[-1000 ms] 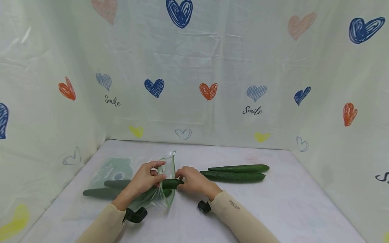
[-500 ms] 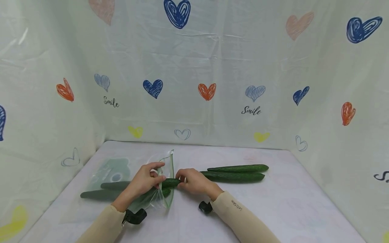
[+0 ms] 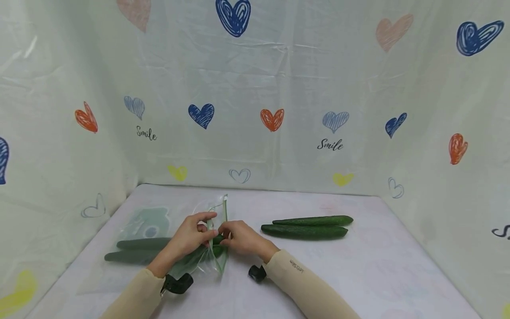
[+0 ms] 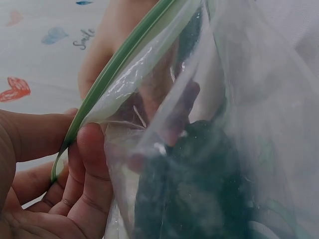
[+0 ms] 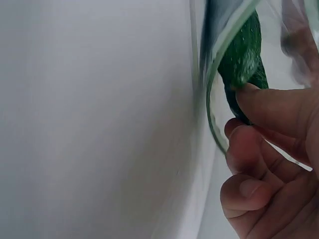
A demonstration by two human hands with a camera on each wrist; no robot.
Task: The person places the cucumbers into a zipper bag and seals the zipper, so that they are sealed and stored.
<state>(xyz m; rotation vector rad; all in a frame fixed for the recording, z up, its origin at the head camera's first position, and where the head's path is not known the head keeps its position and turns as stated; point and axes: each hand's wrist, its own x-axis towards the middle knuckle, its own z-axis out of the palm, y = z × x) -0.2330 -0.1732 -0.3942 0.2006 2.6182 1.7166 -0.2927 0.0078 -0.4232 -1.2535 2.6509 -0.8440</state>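
Note:
A clear zip bag (image 3: 149, 221) lies on the left of the table, its green-edged mouth facing right. My left hand (image 3: 191, 232) pinches one side of that mouth between thumb and fingers; the green zip strip (image 4: 102, 74) runs through the grip in the left wrist view. Two cucumbers (image 3: 137, 257) lie side by side in the bag. At the mouth, my right hand (image 3: 243, 239) has its thumb and curled fingers on the end of the farther cucumber (image 5: 244, 52). The bag's film partly veils both cucumbers, and my left hand and forearm hide their middles.
Two more cucumbers, an upper one (image 3: 312, 220) and a lower one (image 3: 304, 232), lie together right of centre on the white table (image 3: 358, 274). A heart-printed curtain (image 3: 295, 88) encloses the back and sides. Each wrist carries a black camera (image 3: 178, 283).
My right hand has moved left to the bag's mouth, and the farther cucumber has slid deeper into the bag. The left hand keeps its grip on the edge, almost unmoved.

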